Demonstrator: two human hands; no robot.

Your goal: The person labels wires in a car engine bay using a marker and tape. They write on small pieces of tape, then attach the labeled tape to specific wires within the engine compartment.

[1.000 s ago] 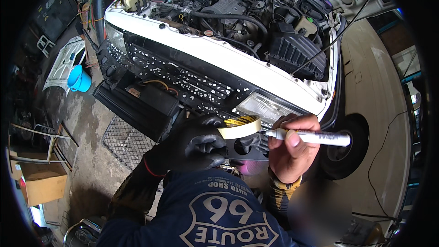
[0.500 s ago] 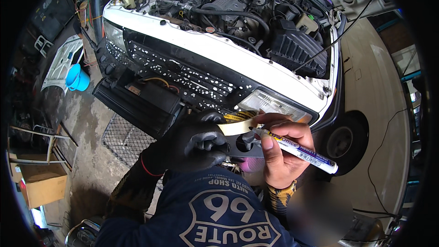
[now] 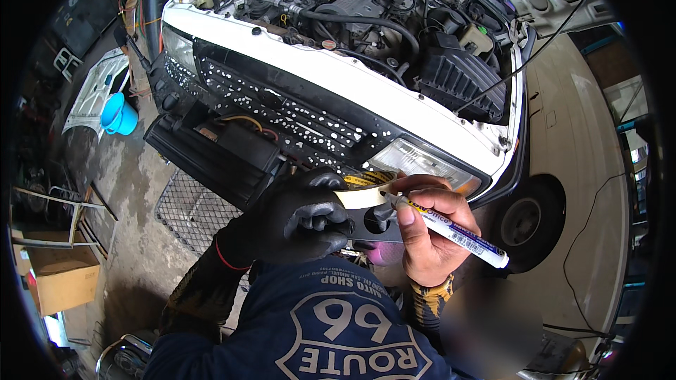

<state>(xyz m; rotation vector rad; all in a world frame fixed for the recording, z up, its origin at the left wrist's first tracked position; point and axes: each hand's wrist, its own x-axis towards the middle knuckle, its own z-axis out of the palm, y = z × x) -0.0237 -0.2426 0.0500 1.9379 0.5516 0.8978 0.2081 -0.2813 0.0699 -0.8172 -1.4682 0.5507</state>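
Note:
My left hand (image 3: 299, 214), in a black glove, is closed around one side of a roll of cream masking tape (image 3: 360, 199). The yellow-and-black inside of its core shows at the top. My bare right hand (image 3: 435, 229) pinches a white marker (image 3: 458, 231) with a blue and yellow label. Its dark tip is at the tape's outer face, near the right end; whether it touches I cannot tell. The right fingers reach behind the tape, partly hidden. Just below the tape is a dark flat part (image 3: 364, 232) with a round hole.
Ahead stands a white car (image 3: 310, 63), its engine bay (image 3: 352, 10) exposed and its headlight (image 3: 419, 162) close beyond my hands. A black bumper piece (image 3: 204, 162) lies left of them, near a metal mesh (image 3: 190, 207). Farther left are a blue bucket (image 3: 120, 116) and a cardboard box (image 3: 67, 281).
The marker and my right hand have shifted slightly left and down, with the tip still by the tape. My left hand keeps its hold on the roll.

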